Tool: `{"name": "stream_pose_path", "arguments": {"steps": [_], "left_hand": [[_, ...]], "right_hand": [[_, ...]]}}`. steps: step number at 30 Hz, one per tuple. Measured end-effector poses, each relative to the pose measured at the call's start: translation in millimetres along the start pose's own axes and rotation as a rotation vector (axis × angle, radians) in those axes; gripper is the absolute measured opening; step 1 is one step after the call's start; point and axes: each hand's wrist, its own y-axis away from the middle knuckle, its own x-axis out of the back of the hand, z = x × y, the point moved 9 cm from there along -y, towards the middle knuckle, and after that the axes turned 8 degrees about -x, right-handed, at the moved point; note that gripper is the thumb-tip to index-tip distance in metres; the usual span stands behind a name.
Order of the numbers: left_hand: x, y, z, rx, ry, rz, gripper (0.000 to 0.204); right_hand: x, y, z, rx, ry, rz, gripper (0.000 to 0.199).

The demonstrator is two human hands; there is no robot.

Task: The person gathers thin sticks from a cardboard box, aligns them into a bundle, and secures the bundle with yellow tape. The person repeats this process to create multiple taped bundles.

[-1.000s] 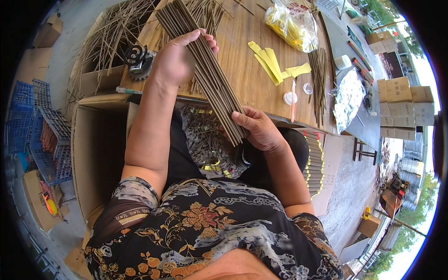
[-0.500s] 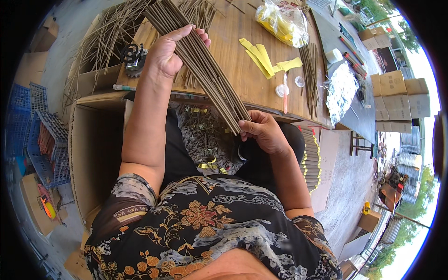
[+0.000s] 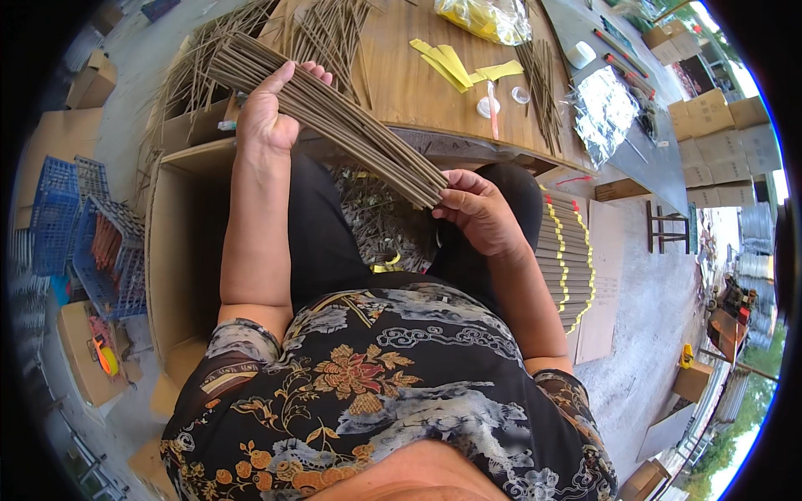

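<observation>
A thick bundle of thin brown incense sticks (image 3: 355, 138) slants across in front of me, its left end higher and farther away. My left hand (image 3: 274, 108) is closed around the bundle toward that end, fingers over the far side. At the lower right end, my right hand (image 3: 483, 213) pinches the stick tips between thumb and fingers. The ends there are slightly uneven. Held above my lap, the bundle hangs near the table's front edge. More loose sticks (image 3: 330, 37) lie on the wooden table (image 3: 393, 88) beyond my left hand.
Yellow paper strips (image 3: 443, 65), a small round lid (image 3: 488, 107) and a clear bag (image 3: 489, 21) lie on the table. Crumpled foil (image 3: 606, 113) sits at right. An open carton (image 3: 188, 267) stands left of my legs, and yellow-banded bundles (image 3: 561, 259) are at right.
The bundle has tilted flatter, its far end swinging left and down with my left hand. My right hand still pinches the near end. The whole view has shifted slightly.
</observation>
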Motion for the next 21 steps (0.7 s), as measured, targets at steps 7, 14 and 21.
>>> {"name": "stream_pose_path", "arguments": {"steps": [7,14,21], "left_hand": [[-25,45,1,0.002,-0.124,-0.076,0.015],[-39,65,-12,0.072,-0.208,-0.127,0.018],[-25,68,1,0.010,-0.203,-0.083,0.018]], "right_hand": [[-45,40,-61,0.601,0.661,0.097,0.024],[-106,47,-53,0.818,1.231,0.056,0.024],[-101,39,-46,0.664,1.187,0.070,0.011]]}}
